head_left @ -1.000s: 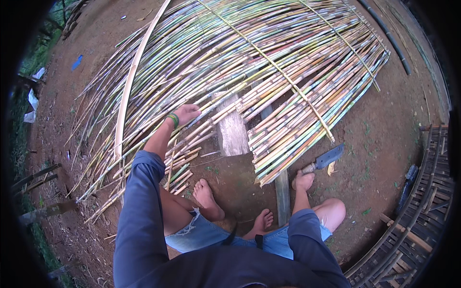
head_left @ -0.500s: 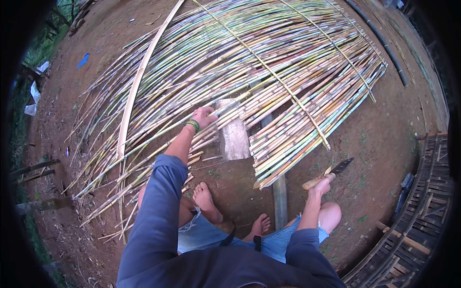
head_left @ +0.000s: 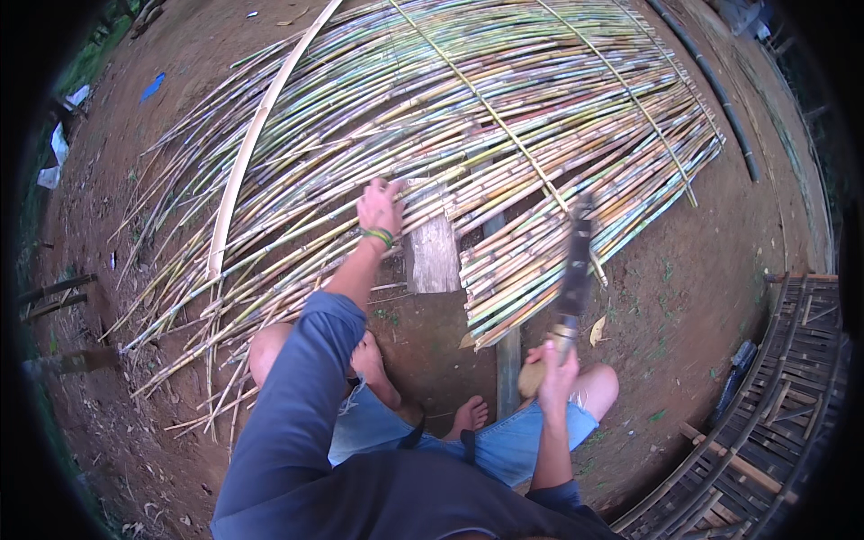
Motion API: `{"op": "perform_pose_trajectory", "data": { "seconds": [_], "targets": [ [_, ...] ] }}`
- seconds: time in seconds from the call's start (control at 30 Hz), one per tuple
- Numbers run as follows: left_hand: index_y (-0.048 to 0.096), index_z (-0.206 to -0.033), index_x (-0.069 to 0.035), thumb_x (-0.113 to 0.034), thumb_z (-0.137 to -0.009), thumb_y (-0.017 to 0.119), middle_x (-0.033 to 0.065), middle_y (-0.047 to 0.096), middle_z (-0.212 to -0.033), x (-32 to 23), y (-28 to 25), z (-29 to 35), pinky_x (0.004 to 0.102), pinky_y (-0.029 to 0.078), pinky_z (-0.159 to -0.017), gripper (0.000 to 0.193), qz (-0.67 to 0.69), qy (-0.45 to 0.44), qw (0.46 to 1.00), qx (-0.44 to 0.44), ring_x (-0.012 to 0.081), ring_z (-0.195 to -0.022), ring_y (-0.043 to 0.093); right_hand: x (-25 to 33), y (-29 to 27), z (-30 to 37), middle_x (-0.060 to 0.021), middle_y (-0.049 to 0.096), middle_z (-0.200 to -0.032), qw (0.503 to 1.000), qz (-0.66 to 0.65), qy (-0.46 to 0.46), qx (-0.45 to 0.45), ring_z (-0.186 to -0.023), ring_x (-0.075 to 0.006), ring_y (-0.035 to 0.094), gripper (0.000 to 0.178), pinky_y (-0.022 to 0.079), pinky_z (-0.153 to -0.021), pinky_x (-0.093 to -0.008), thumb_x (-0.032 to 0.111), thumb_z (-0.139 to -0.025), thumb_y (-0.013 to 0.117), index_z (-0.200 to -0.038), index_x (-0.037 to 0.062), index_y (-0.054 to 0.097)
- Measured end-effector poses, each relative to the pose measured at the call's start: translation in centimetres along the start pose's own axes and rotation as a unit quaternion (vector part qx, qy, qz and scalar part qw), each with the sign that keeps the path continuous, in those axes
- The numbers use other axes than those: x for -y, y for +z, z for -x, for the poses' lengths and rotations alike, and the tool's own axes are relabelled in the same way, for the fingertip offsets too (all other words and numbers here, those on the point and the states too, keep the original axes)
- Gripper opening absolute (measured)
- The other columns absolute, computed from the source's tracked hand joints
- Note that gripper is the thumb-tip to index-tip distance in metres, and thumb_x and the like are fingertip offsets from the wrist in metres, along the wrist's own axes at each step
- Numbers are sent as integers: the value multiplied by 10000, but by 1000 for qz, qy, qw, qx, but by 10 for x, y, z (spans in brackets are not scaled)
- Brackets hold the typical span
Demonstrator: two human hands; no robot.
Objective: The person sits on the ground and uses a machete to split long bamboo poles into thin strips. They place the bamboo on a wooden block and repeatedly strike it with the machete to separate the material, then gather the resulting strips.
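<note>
My right hand (head_left: 556, 371) is wrapped around the wooden handle of a machete (head_left: 572, 279). The dark blade points up and away, smeared by motion, over the near right cane ends. A wide mat of thin bamboo canes (head_left: 360, 144) lies in front of me. My left hand (head_left: 382, 209), with a green and yellow wristband, is curled on a cane just left of a flat wooden block (head_left: 432, 256). Which cane its fingers hold is hard to see. Several cane ends cross the block's far part.
Long cross sticks (head_left: 504, 126) lie over the canes, and a pale split bamboo strip (head_left: 245, 171) crosses their left part. A grey pole (head_left: 508, 369) runs under them toward me. On the right stands a slatted bamboo platform (head_left: 765, 405). A dark pole (head_left: 711, 85) lies at the far right.
The machete has swung up and leftward from beside my right knee, its blade now pointing away from me. My left hand has shifted slightly farther away along the canes.
</note>
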State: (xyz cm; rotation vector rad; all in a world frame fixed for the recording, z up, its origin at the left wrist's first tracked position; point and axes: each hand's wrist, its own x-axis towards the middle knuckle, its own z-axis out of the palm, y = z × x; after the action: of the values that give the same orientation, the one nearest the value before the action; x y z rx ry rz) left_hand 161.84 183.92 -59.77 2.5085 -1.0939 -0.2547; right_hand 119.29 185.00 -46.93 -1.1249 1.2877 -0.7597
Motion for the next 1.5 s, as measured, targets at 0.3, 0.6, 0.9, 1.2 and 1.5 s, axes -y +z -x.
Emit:
{"op": "perform_pose_trajectory", "data": {
  "seconds": [0.3, 0.6, 0.9, 1.2, 1.5],
  "targets": [
    [315, -1530, -45, -450, -982, 507, 131, 360, -1568, 3, 21, 41, 492, 222, -1180, 708, -106, 113, 987, -43, 315, -1447, 328, 16, 97, -3, -48, 626, -699, 980, 92, 7, 176, -644, -121, 618, 240, 500, -616, -284, 224, -995, 614, -1035, -10, 587],
    [224, -1558, -35, -612, -853, 640, 150, 292, -1597, 5, 9, 33, 526, 227, -1166, 1001, -97, 130, 985, 54, 327, -1456, 303, -39, 132, -31, -75, 630, -665, 952, 269, 38, 143, -639, -136, 654, 425, 506, -594, -299, 389, -980, 607, -1125, -11, 606],
    [167, -1559, 15, -651, -761, 708, 175, 312, -1578, 12, 11, 39, 508, 236, -1166, 1172, -75, 125, 989, 27, 315, -1450, 313, 82, 155, -29, -63, 623, -751, 957, -53, -225, 174, -673, -126, 600, 347, 487, -629, -279, 318, -1003, 581, -1092, -17, 551],
    [154, -1583, -53, -663, -686, 768, 145, 253, -1614, 16, 8, 40, 548, 229, -1175, 1246, -141, 79, 985, 61, 306, -1482, 257, -13, 134, -40, -92, 607, -590, 941, 273, 115, 165, -487, -201, 619, 496, 508, -517, -365, 453, -972, 592, -964, -39, 657],
    [177, -1584, -153, -470, -762, 801, 138, 368, -1512, 42, -3, 67, 602, 256, -1123, 1080, -125, -8, 991, 36, 322, -1430, 318, 133, 145, -21, -36, 617, -782, 950, -50, -213, 223, -679, -104, 567, 443, 460, -604, -259, 424, -984, 604, -1006, -18, 594]
  ]
}}
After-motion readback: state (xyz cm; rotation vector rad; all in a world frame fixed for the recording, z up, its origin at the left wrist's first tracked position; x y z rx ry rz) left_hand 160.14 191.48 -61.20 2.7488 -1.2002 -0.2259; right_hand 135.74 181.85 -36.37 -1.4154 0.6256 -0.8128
